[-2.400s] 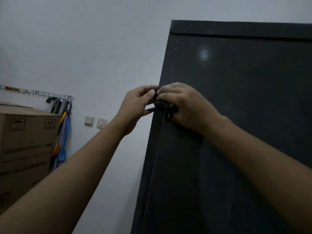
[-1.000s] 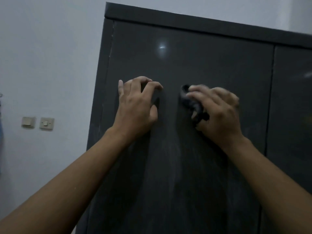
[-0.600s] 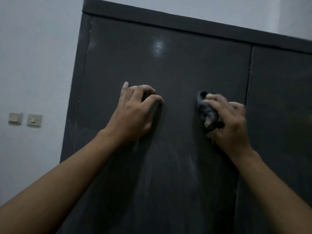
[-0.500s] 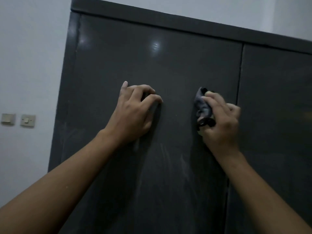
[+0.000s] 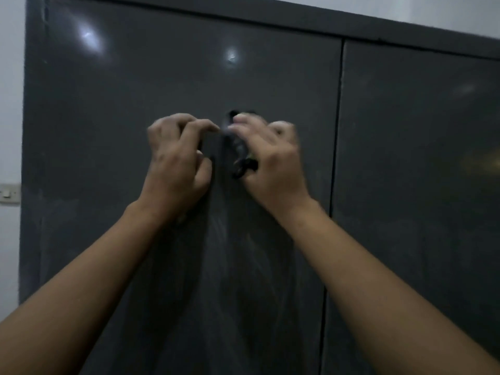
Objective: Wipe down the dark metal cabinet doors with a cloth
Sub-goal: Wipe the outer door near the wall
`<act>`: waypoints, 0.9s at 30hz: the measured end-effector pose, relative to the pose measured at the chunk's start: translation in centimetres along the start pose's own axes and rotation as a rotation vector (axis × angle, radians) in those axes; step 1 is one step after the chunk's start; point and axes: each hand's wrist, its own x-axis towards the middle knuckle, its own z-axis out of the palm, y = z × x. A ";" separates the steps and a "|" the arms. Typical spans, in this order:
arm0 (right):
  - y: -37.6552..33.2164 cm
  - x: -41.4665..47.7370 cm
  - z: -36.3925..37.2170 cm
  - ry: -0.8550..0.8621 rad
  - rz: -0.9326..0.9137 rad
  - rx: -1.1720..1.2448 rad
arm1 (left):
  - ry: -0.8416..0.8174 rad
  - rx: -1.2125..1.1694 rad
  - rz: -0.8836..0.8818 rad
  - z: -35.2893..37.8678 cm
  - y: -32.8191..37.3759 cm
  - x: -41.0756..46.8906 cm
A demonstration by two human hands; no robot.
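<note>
right hand (image 5: 273,161): curled round bunched cloth (image 5: 240,155) at its 9 o'clock, on left door (image 5: 121,90) | left hand (image 5: 178,161): curled, blurred, grip unclear | risk: small wad may smear streaks and leave right door (image 5: 419,171), 3 o'clock, unwiped

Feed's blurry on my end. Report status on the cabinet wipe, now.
Left grip curled, fingertips on left door. Right grip clutching dark cloth against same door. Nothing in the way.
</note>
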 end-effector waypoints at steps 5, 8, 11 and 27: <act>-1.6 -4.2 -0.5 -0.139 -0.257 0.100 | -0.064 0.044 0.031 -1.4 -1.9 -0.6; 2.1 -5.3 -2.5 -0.083 -0.265 0.044 | -0.169 0.085 0.065 -2.6 -2.4 -1.0; 5.5 -5.0 -4.0 0.098 0.081 -0.062 | -0.206 0.151 0.121 -3.1 -2.4 -1.8; 5.9 -9.0 -6.1 0.227 0.374 -0.127 | -0.279 0.104 0.141 -3.2 -2.9 -2.7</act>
